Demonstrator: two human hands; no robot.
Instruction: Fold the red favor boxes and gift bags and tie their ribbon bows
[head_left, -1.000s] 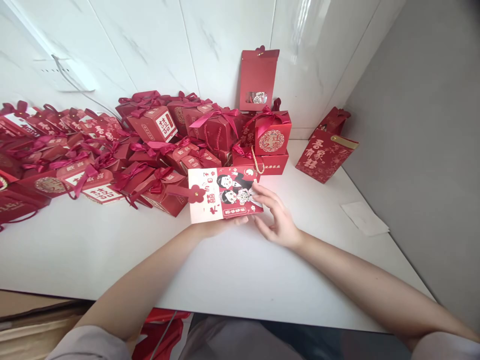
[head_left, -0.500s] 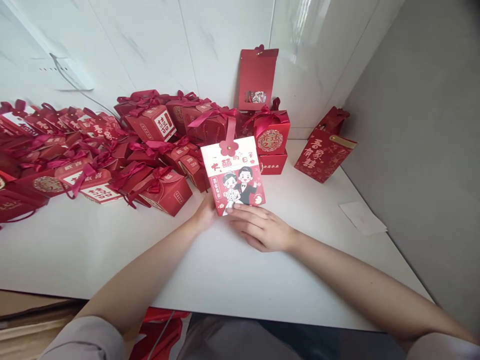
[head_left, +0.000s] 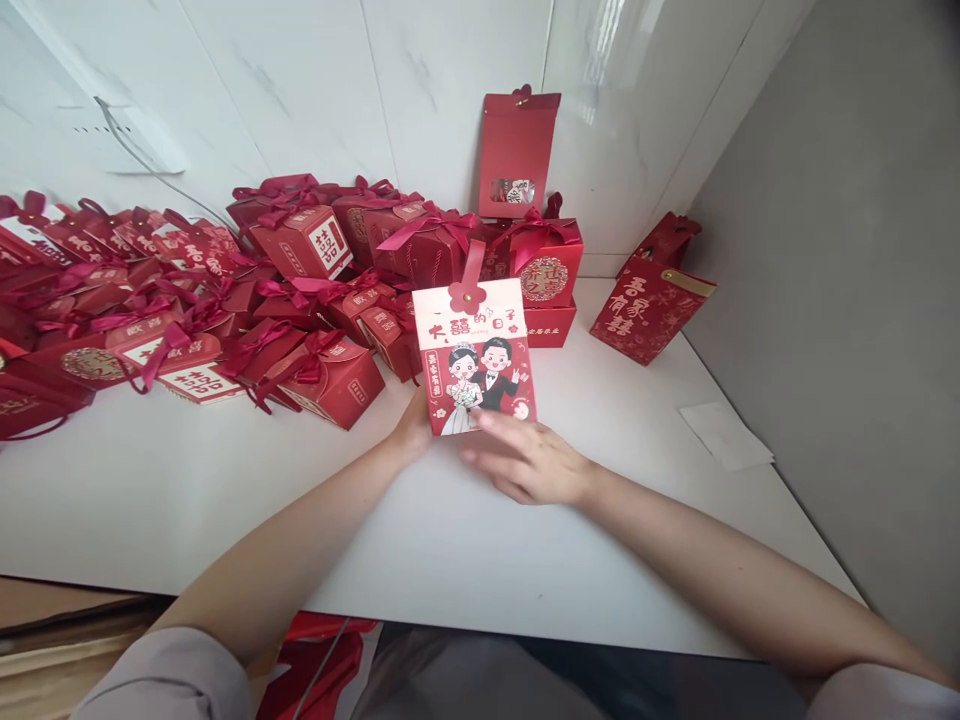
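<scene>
A red and pale pink gift box [head_left: 476, 355] printed with a cartoon bride and groom stands upright on the white table [head_left: 225, 500], a red flower tab on its top flap. My left hand [head_left: 415, 425] grips the box's lower left side; most of its fingers are hidden behind it. My right hand [head_left: 525, 460] lies just in front of the box's bottom edge, fingers together and slightly blurred, touching the base. Both forearms reach in from the near edge.
Several red ribbon-tied gift boxes [head_left: 300, 290] are heaped from the left to the back middle. A tall red bag [head_left: 517, 155] leans on the tiled wall. Another red bag [head_left: 649, 300] stands at right by a grey wall. A white paper slip [head_left: 724, 435] lies beyond it.
The box was lying on its side in my left hand; it has been turned upright and set on the table. My right hand moved from its right edge to its base.
</scene>
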